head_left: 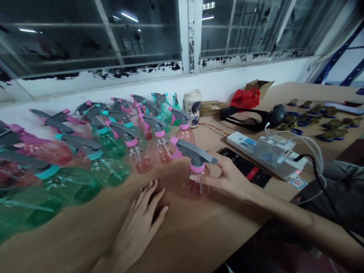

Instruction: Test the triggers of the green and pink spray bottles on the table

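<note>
A clear pink spray bottle (pixel 197 167) with a grey and pink trigger head stands upright on the brown tabletop. My right hand (pixel 224 176) is wrapped round its body from the right, just under the pink collar. To the left, my left hand (pixel 143 216) rests palm down on the table, fingers stretched out and apart, with nothing in it. Beyond that hand stands a green spray bottle (pixel 110 172) with a turquoise collar. Two pink spray bottles, one of them with a pink collar (pixel 131 142), are behind it to the right.
Many more pink and green spray bottles crowd the left side below the window. A paper cup (pixel 192 108) stands by the wall. Right of my hand lie a phone (pixel 244 167), a power strip (pixel 264 153) with cables, a black strap (pixel 253 117), a red bag (pixel 245 98) and gold-coloured pieces (pixel 334 123).
</note>
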The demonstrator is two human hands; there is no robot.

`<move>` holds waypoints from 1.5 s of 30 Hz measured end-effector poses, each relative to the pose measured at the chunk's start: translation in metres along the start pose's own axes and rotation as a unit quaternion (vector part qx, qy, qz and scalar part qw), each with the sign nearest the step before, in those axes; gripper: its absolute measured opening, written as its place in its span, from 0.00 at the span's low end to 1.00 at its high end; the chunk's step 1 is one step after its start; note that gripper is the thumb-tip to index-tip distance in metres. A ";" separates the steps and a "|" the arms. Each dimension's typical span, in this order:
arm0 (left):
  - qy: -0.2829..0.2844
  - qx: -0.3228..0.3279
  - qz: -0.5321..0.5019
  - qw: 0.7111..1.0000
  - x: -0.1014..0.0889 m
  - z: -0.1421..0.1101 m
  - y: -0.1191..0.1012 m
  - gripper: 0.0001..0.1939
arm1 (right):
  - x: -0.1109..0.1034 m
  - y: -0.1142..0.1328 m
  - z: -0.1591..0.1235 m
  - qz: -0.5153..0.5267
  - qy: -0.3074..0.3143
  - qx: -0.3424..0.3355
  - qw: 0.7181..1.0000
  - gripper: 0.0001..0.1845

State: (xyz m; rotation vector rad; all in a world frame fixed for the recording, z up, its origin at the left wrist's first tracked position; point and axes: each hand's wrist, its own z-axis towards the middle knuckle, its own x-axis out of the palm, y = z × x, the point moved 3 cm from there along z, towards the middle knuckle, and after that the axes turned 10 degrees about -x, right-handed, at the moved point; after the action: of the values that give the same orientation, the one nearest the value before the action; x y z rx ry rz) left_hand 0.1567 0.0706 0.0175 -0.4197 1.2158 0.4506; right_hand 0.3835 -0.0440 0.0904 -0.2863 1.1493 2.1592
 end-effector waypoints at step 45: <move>-0.041 -0.010 -0.032 0.999 0.007 0.005 -0.028 0.20 | -0.062 -0.102 0.028 -0.173 -0.119 0.071 0.975 0.35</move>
State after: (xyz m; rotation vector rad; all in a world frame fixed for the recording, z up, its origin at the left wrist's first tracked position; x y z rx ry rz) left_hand 0.1775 0.0502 0.0138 -0.4526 1.1153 0.4219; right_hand 0.4999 -0.0095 0.0696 -0.1448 1.0253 1.7450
